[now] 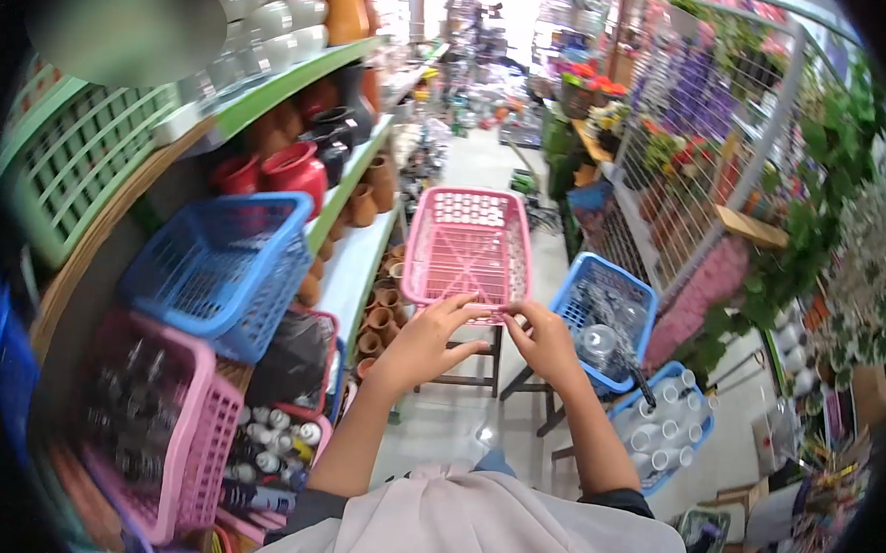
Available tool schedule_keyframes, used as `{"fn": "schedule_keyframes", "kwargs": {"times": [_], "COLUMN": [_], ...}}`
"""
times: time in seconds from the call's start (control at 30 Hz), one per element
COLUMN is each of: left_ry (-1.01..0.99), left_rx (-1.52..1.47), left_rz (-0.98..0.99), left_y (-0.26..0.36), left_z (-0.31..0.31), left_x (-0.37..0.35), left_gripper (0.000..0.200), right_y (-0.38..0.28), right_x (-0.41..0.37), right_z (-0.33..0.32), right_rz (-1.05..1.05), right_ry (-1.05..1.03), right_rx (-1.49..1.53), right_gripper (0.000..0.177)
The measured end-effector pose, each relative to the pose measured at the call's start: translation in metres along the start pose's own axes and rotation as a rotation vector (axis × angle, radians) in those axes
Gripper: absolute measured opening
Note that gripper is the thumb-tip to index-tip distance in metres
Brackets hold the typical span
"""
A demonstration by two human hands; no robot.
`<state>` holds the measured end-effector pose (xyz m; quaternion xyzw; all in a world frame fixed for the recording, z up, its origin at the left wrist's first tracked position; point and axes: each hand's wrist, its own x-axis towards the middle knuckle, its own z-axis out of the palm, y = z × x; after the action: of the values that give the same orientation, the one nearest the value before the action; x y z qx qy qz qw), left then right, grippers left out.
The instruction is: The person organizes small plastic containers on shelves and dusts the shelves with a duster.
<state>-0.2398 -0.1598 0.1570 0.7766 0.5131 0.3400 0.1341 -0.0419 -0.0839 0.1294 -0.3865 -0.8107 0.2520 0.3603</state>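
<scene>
A pink plastic basket [429, 238] with openwork walls and a lattice bottom rests on a dark-legged stool [494, 361] in front of me. My left hand [428, 338] reaches to its near rim, fingers stretched over the edge and thumb held apart. Beside it, my right hand [545, 344] has thumb and fingertips drawn together at the same rim, near the corner. I see nothing inside the basket. Right of my right hand stands a blue basket [574, 301] with clear plastic or glass pieces.
Green-edged shelves [340, 171] with pots and red vases [294, 177] line the left. A blue basket [228, 205] and a pink crate [217, 415] stand there too. Another blue basket [681, 471] holds white bottles at lower right. A wire rack [712, 120] of flowers flanks the tiled aisle [474, 168].
</scene>
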Motion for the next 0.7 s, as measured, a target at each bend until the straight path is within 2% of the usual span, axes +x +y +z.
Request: {"fn": "schedule_keyframes", "kwargs": {"times": [0.13, 0.2, 0.23, 0.3, 0.33, 0.43, 0.53, 0.6, 0.67, 0.7], "left_ry": [-0.176, -0.245, -0.315, -0.326, -0.318, -0.347, -0.354, -0.356, -0.332, -0.317], "left_rx": [-0.175, -0.243, -0.311, -0.346, -0.364, -0.401, -0.408, -0.406, -0.417, -0.311], "left_rz": [0.04, 0.003, -0.098, -0.055, -0.027, -0.085, -0.093, -0.181, -0.149, -0.124], "left_y": [-0.029, -0.037, -0.028, -0.038, -0.044, -0.053, -0.076, -0.094, -0.121, -0.124], "left_z": [0.065, 0.096, 0.103, 0.139, 0.157, 0.205, 0.261, 0.304, 0.357, 0.369], "left_x": [0.044, 0.069, 0.084, 0.109, 0.12, 0.149, 0.173, 0.183, 0.189, 0.195], "left_gripper": [0.044, 0.043, 0.042, 0.042, 0.042, 0.041, 0.041, 0.041, 0.04, 0.04], "right_y": [0.115, 0.165, 0.189, 0.232, 0.249, 0.299, 0.335, 0.35, 0.356, 0.36], "right_x": [-0.039, -0.06, -0.07, -0.086, -0.09, -0.1, -0.103, -0.105, -0.103, -0.101], "right_z": [-0.03, -0.05, -0.059, -0.075, -0.081, -0.093, -0.093, -0.085, -0.082, -0.082], "right_rz": [0.211, 0.451, 0.472, 0.543, 0.56, 0.781, 0.882, 0.839, 0.822, 0.836], "right_ry": [0.162, 0.204, 0.217, 0.202, 0.207, 0.061, -0.015, 0.061, 0.062, 0.059], "right_rx": [-0.11, -0.249, -0.261, -0.52, -0.527, -0.69, -0.686, -0.69, -0.719, -0.719], "right_gripper": [0.018, 0.021, 0.021, 0.026, 0.026, 0.038, 0.039, 0.039, 0.04, 0.04]}}
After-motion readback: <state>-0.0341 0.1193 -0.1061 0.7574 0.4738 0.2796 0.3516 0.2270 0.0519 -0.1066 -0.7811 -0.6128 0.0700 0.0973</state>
